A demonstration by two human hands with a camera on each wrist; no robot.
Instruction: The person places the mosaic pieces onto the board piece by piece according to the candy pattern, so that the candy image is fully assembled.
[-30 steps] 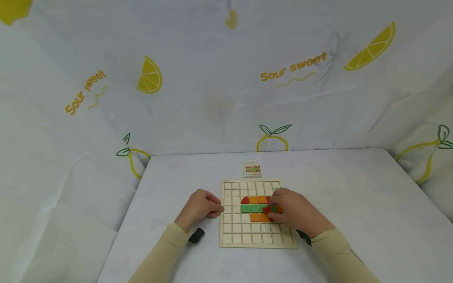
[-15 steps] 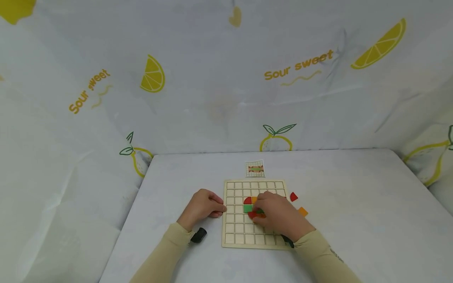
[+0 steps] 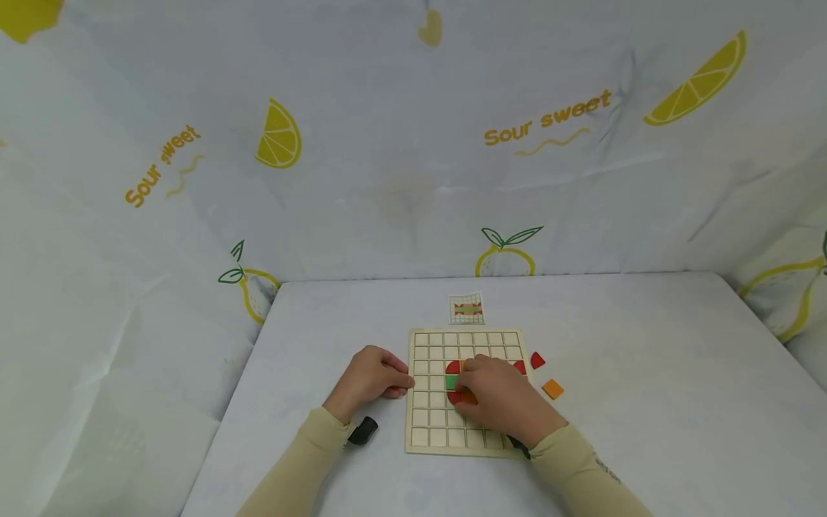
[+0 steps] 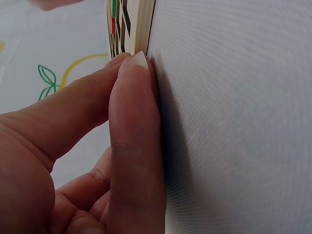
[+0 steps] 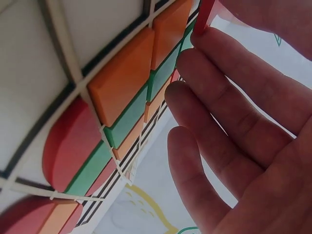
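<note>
A wooden grid board [image 3: 428, 436] lies flat on the white-covered table, with red, orange and green tiles in its middle cells. My left hand [image 3: 370, 377] holds the board's left edge with thumb and index finger. My right hand [image 3: 504, 395] is over the tiles and hides many of them. Between its thumb and index finger it pinches a red quarter-circle tile [image 5: 204, 15], at the left end of the lower orange row. In the right wrist view, orange square tiles [image 5: 122, 75] and another red rounded tile [image 5: 73, 144] sit in that row; the other fingers are extended.
A loose red tile [image 3: 538, 360] and a loose orange square tile [image 3: 552, 388] lie right of the board. Behind the board lies a small pattern card [image 3: 466, 309]. A black device [image 3: 363, 431] is at the left wrist. A lemon-print cloth [image 3: 388, 179] covers the back.
My right hand has moved left across the board with the red tile, down to the lower row's left end, uncovering the loose tiles at right. The left hand stays at the board's edge.
</note>
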